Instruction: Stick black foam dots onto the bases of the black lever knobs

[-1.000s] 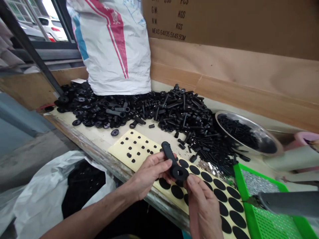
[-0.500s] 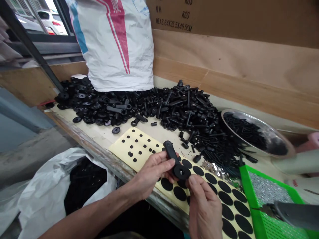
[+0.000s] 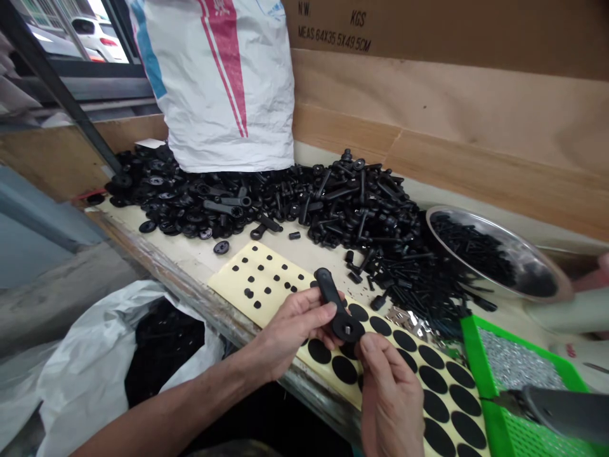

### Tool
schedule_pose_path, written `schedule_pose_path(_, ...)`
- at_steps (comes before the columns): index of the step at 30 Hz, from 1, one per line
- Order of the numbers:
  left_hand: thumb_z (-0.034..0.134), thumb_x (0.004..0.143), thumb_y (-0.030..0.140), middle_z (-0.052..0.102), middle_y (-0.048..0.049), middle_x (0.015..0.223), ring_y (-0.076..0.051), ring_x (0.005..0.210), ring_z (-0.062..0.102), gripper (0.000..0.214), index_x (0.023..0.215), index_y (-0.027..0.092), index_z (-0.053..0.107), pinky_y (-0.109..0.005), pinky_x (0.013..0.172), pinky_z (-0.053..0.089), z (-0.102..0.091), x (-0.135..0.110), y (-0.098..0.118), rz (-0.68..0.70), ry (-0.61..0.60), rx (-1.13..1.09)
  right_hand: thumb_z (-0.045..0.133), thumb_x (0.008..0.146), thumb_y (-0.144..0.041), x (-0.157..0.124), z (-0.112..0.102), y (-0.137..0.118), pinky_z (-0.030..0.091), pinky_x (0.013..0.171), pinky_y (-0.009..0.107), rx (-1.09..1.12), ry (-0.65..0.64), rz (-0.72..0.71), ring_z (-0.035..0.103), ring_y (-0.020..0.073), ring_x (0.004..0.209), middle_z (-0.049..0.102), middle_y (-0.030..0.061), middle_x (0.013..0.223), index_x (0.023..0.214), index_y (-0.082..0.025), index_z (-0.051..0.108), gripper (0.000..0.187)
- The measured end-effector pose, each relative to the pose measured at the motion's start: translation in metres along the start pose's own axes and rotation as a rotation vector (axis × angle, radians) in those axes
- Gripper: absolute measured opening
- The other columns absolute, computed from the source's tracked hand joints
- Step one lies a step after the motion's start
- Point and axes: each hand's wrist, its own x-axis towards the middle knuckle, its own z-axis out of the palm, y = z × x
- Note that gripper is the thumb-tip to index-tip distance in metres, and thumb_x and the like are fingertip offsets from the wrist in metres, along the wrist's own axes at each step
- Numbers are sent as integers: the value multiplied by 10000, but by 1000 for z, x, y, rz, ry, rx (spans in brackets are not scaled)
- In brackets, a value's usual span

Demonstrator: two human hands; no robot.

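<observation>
My left hand (image 3: 297, 327) holds a black plastic clamping lever (image 3: 330, 298) upright by its arm. The lever's round head sits low, and the fingertips of my right hand (image 3: 390, 397) pinch it from below. Both hands are just above a yellow backing sheet (image 3: 266, 298) of adhesive black dots. Large round dots fill the sheet's near part, and small dots fill its far part. The underside of the lever head is hidden by my fingers.
Behind the sheet lie heaped black bolts (image 3: 361, 216) and black knobs (image 3: 176, 203) against a white woven sack (image 3: 219, 82). A steel bowl (image 3: 476, 219) holds black screws. A green tray (image 3: 480, 362) holds small silvery parts. A white bag (image 3: 95, 362) of black parts sits below the bench edge.
The view has drifted, so the bench shifts slightly right and up in the picture. My hands stay on the lever in nearly the same grip.
</observation>
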Motion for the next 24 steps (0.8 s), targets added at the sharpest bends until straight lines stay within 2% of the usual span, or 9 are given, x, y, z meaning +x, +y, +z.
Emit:
schedule_pose_path(15, 617, 876, 308, 672, -109, 906, -137, 705, 594, 302, 1107, 117, 651, -234, 604, 480, 2, 1, -1, -3, 17, 5, 791, 697, -407, -1, -2, -2, 426, 761, 224, 16, -14, 7, 499, 116, 762, 609, -24, 746, 739, -189, 667, 255)
schedule_pose_path(24, 612, 880, 302, 669, -93, 841, -111, 632, 578, 308, 1112, 101, 639, -226, 588, 471, 2, -1, -1, -12, 16, 16, 757, 727, -419, 0, -4, -1, 431, 750, 241, -29, -56, 11, 505, 127, 754, 603, -15, 741, 743, -187, 662, 251)
